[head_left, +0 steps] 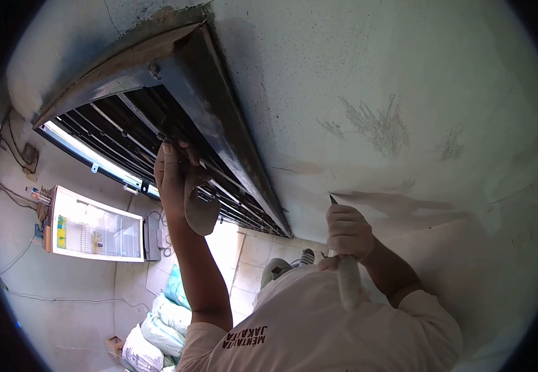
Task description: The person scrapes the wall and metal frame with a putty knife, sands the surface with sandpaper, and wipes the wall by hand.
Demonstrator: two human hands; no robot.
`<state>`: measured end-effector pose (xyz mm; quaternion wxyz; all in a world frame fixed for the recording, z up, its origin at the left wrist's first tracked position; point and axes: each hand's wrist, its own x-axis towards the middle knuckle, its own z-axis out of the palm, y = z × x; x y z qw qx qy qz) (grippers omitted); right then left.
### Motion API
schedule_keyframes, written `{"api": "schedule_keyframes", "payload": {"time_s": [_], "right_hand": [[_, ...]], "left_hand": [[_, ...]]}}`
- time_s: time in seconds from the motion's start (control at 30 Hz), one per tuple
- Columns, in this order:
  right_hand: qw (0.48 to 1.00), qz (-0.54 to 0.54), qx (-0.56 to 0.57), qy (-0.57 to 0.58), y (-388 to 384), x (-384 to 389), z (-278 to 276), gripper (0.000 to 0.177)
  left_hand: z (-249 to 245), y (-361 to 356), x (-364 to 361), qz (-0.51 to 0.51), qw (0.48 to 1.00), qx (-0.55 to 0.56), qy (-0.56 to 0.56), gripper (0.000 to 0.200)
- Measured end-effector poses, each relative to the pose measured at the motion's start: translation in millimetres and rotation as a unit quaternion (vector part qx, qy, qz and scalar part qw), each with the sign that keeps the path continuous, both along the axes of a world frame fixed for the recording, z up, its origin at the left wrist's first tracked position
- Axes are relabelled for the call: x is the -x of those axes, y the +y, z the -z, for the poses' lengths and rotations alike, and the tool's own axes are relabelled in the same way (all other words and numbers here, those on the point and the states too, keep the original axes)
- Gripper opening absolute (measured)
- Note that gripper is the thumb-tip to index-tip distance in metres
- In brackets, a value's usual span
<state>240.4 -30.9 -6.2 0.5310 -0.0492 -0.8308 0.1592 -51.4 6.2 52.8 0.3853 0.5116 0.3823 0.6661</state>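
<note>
Wall, pale, (325, 74): marked with grey scuffs (377, 127). Window frame, dark, worn along its edges, (216, 118): set in the wall; fitted with long parallel bars (111, 131). Shirt, pale, dark lettering at the chest, (318, 328): worn by the person. Cabinet, glass-fronted, white-edged, (98, 226): placed beyond the frame, at far left. Sacks, filled, (163, 325): heaped below the cabinet. Left hand (171, 170): raised to the bars, fingertips brought against them; a curved pale flap (202, 214) is grasped. Right hand (348, 230): clenched around a pale-handled tool (348, 285), its dark point directed at the wall; contact there cannot be told.
</note>
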Motion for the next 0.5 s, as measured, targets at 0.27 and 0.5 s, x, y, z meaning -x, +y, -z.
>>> {"api": "schedule_keyframes", "payload": {"time_s": [0.27, 0.5], "right_hand": [[0.998, -0.006, -0.002, 0.065, 5.6, -0.7, 4.4, 0.046], [0.994, -0.048, 0.037, 0.088, -16.9, 0.2, -16.9, 0.040]], "left_hand": [[-4.2, -2.2, -3.6, -0.015, 0.998, 0.036, -0.043, 0.037], [-6.0, -0.9, -8.4, -0.042, 0.999, 0.012, -0.015, 0.040]]}}
